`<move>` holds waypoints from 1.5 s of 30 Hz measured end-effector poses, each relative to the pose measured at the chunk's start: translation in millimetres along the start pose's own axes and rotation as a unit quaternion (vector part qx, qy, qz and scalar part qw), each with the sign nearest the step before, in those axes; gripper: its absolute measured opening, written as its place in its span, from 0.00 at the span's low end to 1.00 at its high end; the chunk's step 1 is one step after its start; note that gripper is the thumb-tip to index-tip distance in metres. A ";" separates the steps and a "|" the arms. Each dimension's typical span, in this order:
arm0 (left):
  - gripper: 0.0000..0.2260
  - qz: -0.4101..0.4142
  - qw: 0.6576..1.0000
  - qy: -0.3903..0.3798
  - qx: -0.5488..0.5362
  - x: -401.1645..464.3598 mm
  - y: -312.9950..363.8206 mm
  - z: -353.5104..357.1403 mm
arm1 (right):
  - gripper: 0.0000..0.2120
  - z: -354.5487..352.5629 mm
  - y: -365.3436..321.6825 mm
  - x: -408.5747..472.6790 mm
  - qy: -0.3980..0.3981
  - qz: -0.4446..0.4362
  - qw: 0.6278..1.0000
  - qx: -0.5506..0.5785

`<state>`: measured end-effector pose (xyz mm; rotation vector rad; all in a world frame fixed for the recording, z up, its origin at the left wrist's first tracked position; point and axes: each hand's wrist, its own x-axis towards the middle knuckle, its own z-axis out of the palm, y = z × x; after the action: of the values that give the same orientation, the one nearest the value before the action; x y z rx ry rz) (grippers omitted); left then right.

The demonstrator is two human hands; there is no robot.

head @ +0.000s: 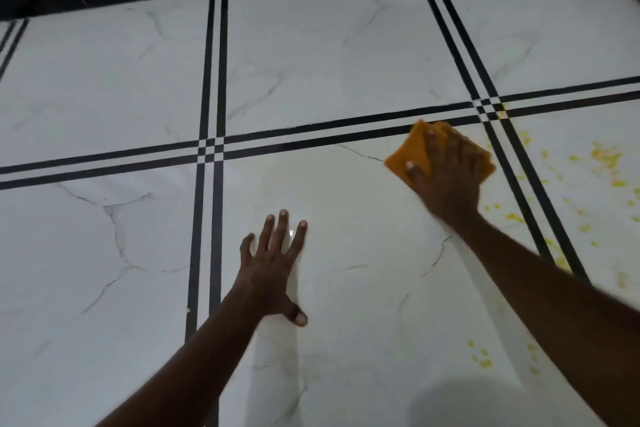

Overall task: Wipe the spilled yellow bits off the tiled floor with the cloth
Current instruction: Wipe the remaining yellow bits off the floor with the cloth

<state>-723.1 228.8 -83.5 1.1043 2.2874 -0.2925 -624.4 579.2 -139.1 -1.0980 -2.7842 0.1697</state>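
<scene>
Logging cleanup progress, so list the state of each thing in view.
Cloth: flat on the floor, under the right hand.
Right hand: fingers spread, pressing the cloth.
Left hand: open, flat on the floor.
Yellow bits: scattered right of the cloth, not yet wiped.
Floor: glossy.

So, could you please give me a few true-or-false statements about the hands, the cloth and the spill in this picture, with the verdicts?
1. The right hand presses an orange cloth onto the floor. True.
2. The left hand holds a second cloth. False: it lies flat on the tiled floor with fingers spread, holding nothing.
3. Most yellow bits lie to the right of the cloth. True.
4. The cloth is blue. False: it is orange.
5. The floor is plain grey concrete. False: it is pale marbled tile with black stripes.
</scene>
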 end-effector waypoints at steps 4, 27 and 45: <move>0.72 0.001 1.000 -0.004 -0.013 0.7 2.2 -2.0 | 0.37 -14.0 -53.0 -119.3 0.027 0.192 0.981 0.023; 0.54 -0.016 0.999 0.020 0.045 -0.2 16.8 -23.0 | 0.39 -14.1 -69.8 -212.4 -0.030 -0.119 0.992 0.034; 0.46 0.021 0.988 0.154 -0.023 -8.7 58.0 74.9 | 0.40 -18.3 5.4 -230.2 -0.025 -0.052 0.998 0.017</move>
<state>-643.8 228.0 -136.2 1.2455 2.5202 -0.0534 -451.2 426.3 -143.1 -0.9527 -2.8622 0.2339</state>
